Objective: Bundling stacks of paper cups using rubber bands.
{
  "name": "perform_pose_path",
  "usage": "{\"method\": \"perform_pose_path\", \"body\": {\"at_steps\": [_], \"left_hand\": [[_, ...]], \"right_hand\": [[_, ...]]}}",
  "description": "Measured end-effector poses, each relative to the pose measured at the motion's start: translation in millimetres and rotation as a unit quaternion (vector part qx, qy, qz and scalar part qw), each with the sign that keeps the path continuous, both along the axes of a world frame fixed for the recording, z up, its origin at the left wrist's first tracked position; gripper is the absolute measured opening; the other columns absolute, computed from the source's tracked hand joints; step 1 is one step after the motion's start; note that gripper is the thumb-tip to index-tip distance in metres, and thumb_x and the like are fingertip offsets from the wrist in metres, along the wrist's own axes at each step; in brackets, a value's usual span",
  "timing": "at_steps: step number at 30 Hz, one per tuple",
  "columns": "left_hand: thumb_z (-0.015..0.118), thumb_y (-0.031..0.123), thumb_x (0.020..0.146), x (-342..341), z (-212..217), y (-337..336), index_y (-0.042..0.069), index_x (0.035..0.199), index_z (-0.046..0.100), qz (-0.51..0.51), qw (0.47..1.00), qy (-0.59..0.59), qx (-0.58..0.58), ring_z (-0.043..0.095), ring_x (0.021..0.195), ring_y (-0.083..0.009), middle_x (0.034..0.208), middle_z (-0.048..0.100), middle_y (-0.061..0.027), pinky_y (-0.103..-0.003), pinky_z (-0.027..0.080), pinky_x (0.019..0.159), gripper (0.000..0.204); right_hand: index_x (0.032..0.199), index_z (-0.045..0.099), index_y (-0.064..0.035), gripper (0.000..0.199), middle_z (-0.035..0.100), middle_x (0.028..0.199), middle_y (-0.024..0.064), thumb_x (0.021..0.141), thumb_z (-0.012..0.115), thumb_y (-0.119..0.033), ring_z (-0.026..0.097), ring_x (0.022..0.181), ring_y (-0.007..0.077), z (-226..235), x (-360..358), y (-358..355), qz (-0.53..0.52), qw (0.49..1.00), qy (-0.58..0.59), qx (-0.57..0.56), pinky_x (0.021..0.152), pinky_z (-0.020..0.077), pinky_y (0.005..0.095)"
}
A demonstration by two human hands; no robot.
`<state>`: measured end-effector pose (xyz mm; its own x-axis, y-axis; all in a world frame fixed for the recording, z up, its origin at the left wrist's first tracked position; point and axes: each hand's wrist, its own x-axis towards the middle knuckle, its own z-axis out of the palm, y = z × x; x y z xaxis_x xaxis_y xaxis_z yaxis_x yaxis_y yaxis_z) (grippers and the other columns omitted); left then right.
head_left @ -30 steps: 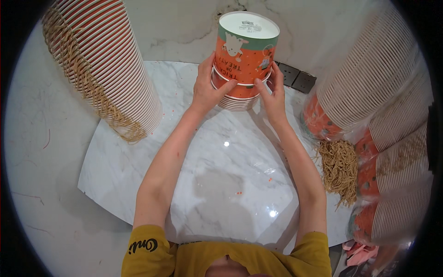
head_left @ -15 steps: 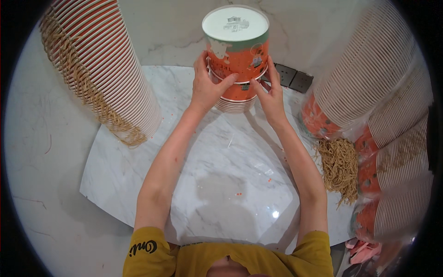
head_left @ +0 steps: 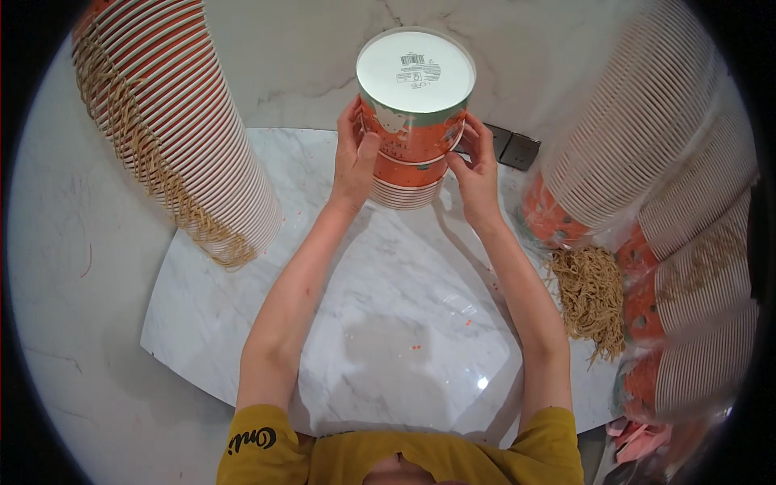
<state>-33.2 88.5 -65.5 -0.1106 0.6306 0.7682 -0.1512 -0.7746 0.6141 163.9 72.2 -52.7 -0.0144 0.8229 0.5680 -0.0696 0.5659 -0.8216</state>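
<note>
A short stack of paper buckets stands upside down on the far part of the marble-patterned table. Its top paper bucket (head_left: pixel 416 133) is orange with a green band and a white base facing up. My left hand (head_left: pixel 354 166) is closed against its left side, thumb in front and fingers curling behind. On the right side my right hand (head_left: pixel 477 174) grips the same bucket near its rim. Beneath it shows part of a second orange bucket (head_left: pixel 408 173), with several white rims (head_left: pixel 404 197) nested close below. The fingertips behind the bucket are hidden.
A tall nested bucket stack (head_left: pixel 186 121) with tan cord handles stands at the left. A pile of tan cords (head_left: pixel 588 295) lies on the table's right side, beside several wrapped bucket stacks (head_left: pixel 638 121). Black power sockets (head_left: pixel 517 149) sit behind my right hand. Small orange bits (head_left: pixel 416 347) dot the table (head_left: pixel 388 267).
The top bucket has come slightly nearer and tilted a little, both hands still on it. My left thumb has drawn back from its front toward the side. The view has shifted slightly.
</note>
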Motion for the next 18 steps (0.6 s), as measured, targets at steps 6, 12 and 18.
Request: {"method": "perform_pose_path", "body": {"at_steps": [6, 12, 18], "left_hand": [[0.056, 0.035, 0.101, -3.1, 11.1, -9.5, 0.001, 0.144, 0.034, 0.012, 0.998, -0.007, -0.059, 0.041, 0.134, -0.0249, 0.141, 0.045, -0.0150, -0.038, 0.033, 0.113, 0.059], [0.038, 0.053, 0.104, -11.9, 7.9, -5.7, 0.008, 0.140, 0.042, 0.045, 0.997, -0.013, -0.055, 0.046, 0.127, -0.0172, 0.134, 0.052, -0.0047, -0.037, 0.034, 0.109, 0.058], [0.034, 0.058, 0.104, -24.7, 16.8, -2.9, 0.003, 0.132, 0.053, 0.017, 0.986, -0.077, -0.145, 0.054, 0.117, -0.0206, 0.122, 0.060, -0.0087, -0.036, 0.041, 0.101, 0.064]], "right_hand": [[0.147, 0.039, -0.0102, 0.064, 0.049, 0.142, 0.0079, 0.088, 0.056, 0.009, 0.052, 0.126, 0.0198, 7.2, -3.8, -9.4, -0.021, 1.000, -0.005, 0.021, 0.103, 0.0492, 0.0342], [0.146, 0.043, -0.0101, 0.064, 0.048, 0.145, 0.0055, 0.088, 0.062, 0.008, 0.051, 0.128, 0.0191, 9.3, -6.7, -10.3, -0.006, 0.999, 0.020, 0.050, 0.106, 0.0472, 0.0360], [0.141, 0.050, -0.0095, 0.060, 0.054, 0.135, 0.0031, 0.086, 0.059, 0.012, 0.052, 0.125, 0.0158, 3.4, 1.2, -2.4, 0.019, 0.998, 0.058, 0.027, 0.105, 0.0484, 0.0340]]}}
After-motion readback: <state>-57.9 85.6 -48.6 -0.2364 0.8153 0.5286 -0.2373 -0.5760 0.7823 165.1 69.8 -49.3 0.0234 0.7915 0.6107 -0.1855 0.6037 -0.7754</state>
